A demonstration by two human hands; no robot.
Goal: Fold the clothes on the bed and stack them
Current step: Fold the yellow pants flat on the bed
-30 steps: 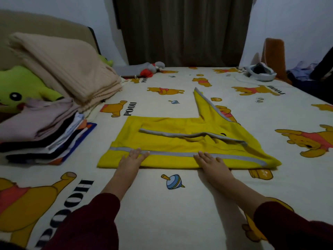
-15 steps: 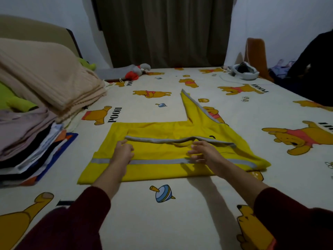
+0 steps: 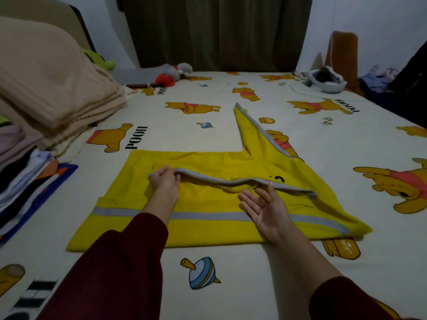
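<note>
- Both hands have moved up from the near hem to the grey-trimmed fold across the middle of the yellow garment (image 3: 208,232); the left hand (image 3: 164,180) now pinches that trim at its left end, while the right hand (image 3: 268,206) is turned palm up, fingers straight, its fingertips under the raised edge.
- Bright yellow with a grey band near the hem, the garment lies spread flat on the bed (image 3: 161,273), one sleeve pointing away.
- A cream sheet printed with orange bears covers the bed.
- At the left sits a stack of folded clothes (image 3: 20,172) under a beige ribbed blanket (image 3: 53,88).
- Dark curtains (image 3: 215,31) hang behind, between white walls.
</note>
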